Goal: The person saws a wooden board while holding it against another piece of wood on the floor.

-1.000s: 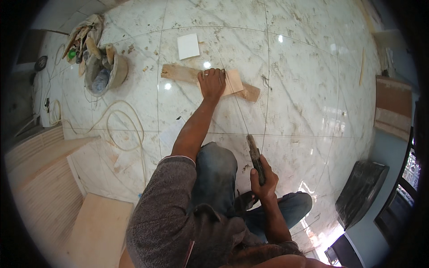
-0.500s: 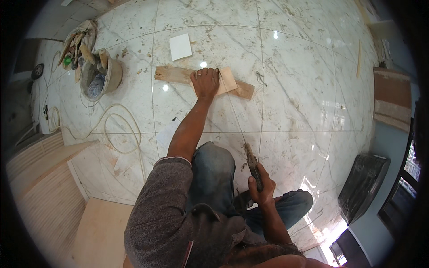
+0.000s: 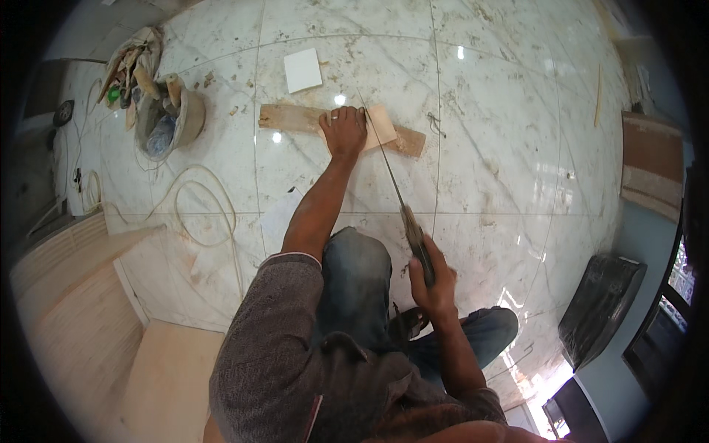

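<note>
My right hand (image 3: 436, 286) is wrapped around the dark handle of a handsaw (image 3: 391, 168). Its thin blade points away from me, crossing a small pale wood piece (image 3: 382, 125), with the tip beyond the far edge. Under that piece lies a longer brown wooden plank (image 3: 290, 118), flat on the floor and slightly slanted. My left hand (image 3: 345, 133) presses down on the pale piece just left of the blade, fingers curled over toward its far edge. Much of the piece is hidden beneath that hand.
A white square tile (image 3: 303, 71) lies beyond the plank. At the far left stands a bucket (image 3: 193, 118) with tools, beside a tool bag (image 3: 151, 55). A pale hose (image 3: 177, 199) loops at left. A black wrapped package (image 3: 602, 310) leans at right.
My right hand and the saw have moved forward, away from me, so the blade now reaches past the pale wood piece. My left hand stays on the wood.
</note>
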`<state>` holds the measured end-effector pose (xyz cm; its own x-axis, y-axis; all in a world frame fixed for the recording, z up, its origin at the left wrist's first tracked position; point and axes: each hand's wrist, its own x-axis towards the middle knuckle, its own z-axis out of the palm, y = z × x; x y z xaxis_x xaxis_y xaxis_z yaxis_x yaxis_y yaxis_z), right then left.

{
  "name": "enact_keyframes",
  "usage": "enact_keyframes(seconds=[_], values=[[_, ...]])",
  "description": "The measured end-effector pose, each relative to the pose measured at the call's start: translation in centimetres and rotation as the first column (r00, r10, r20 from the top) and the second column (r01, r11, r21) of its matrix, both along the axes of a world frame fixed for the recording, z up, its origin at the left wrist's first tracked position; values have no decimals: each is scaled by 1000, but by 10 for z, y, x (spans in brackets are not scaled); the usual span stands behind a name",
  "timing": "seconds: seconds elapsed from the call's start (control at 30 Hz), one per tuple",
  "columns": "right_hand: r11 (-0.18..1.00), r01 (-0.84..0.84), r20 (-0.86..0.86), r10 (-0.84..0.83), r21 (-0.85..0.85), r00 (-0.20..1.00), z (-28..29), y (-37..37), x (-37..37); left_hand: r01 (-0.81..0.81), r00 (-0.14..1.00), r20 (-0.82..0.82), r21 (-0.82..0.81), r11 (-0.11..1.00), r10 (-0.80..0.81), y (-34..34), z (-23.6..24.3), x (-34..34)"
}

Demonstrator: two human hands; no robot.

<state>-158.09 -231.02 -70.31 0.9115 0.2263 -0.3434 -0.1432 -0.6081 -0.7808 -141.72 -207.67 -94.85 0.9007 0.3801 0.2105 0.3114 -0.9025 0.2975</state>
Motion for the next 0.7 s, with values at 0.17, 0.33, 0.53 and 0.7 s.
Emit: enact_keyframes(seconds=[0.17, 0.33, 0.53, 0.7], values=[[1000, 10, -85, -10, -1, 996, -1, 7, -7, 8, 1000, 24, 4, 1000, -8, 7, 1, 6], [998, 52, -70, -49, 37, 996, 5, 3, -10, 23, 997, 76, 29, 999, -25, 5, -3, 4], [997, 69, 211, -63, -20, 976, -10, 10, -8, -21, 999, 46, 67, 998, 18, 8, 0, 1], [979, 189, 145, -198, 74, 969, 48, -20, -45, 1, 997, 72, -16, 1000, 0, 4, 3, 2]])
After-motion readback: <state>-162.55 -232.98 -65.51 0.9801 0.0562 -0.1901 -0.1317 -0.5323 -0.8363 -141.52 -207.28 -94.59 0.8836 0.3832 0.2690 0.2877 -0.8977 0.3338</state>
